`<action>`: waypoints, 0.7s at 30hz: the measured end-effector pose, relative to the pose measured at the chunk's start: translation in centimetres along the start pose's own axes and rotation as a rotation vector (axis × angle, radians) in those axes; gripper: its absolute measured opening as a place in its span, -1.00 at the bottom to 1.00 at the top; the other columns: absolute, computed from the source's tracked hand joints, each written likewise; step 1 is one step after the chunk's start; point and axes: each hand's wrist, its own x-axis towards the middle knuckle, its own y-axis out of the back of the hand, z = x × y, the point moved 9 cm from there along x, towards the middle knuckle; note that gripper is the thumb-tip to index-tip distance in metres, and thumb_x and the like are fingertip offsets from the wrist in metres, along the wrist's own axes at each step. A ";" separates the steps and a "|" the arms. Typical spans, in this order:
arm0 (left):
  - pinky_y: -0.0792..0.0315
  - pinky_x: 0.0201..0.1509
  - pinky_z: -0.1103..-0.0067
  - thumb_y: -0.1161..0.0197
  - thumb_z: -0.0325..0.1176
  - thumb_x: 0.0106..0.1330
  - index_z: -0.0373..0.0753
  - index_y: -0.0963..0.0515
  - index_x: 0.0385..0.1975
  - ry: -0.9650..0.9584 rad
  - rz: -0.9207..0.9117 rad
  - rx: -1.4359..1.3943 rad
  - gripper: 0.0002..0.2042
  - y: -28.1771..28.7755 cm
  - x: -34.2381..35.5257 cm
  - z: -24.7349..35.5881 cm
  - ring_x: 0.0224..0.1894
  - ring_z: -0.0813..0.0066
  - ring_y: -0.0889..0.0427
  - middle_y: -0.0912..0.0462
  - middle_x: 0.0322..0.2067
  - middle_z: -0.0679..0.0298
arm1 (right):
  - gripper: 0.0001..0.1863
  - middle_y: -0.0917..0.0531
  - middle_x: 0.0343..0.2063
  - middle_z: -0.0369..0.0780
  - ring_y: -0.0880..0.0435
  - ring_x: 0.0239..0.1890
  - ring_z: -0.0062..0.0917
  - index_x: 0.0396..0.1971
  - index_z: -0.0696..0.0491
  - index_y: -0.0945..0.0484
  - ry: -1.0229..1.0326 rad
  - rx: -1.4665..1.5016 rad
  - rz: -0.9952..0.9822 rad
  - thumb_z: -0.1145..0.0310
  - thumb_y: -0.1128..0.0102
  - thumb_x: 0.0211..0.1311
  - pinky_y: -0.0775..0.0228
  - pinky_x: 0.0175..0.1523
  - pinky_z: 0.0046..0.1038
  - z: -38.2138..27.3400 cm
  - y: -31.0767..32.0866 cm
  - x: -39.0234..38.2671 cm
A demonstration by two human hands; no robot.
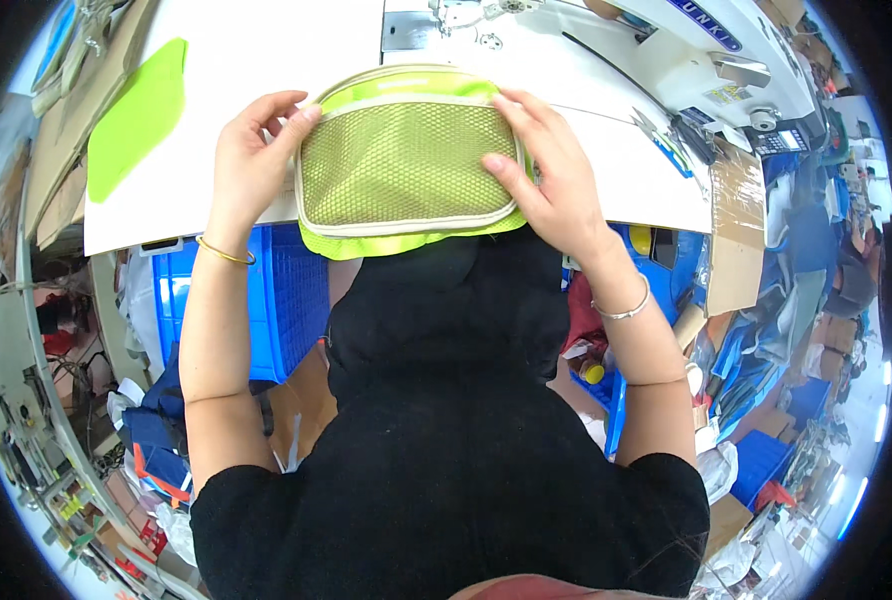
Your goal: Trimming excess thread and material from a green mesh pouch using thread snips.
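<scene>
A lime-green pouch [406,165] with a mesh front panel and beige piping hangs partly over the table's front edge. At its upper left corner, my left hand [256,155] holds the rim between thumb and fingers. My right hand [556,180] grips the right side, the thumb lying on the mesh and the fingers along the top right corner. The undersides of the fingers and the back of the pouch are hidden.
A sewing machine [726,60] stands at the far right on the white table [236,50]. Scissors [666,145] lie near it. On the left is a flat green piece [141,120]. A blue crate [241,300] sits below the table, and a cardboard box [736,225] adjoins its right end.
</scene>
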 end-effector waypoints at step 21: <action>-0.41 -0.08 0.60 -0.13 -0.47 0.39 -0.25 -0.62 -0.02 -0.075 -0.050 0.053 -0.78 0.9 -0.2 0.5 -0.20 0.59 -0.53 -0.64 -0.13 0.32 | -0.48 -0.44 0.21 0.05 -0.38 0.28 -0.02 0.14 0.19 -0.47 -0.128 -0.025 0.075 0.30 -0.30 0.21 -0.23 0.34 -0.17 1.5 1.0 -2.6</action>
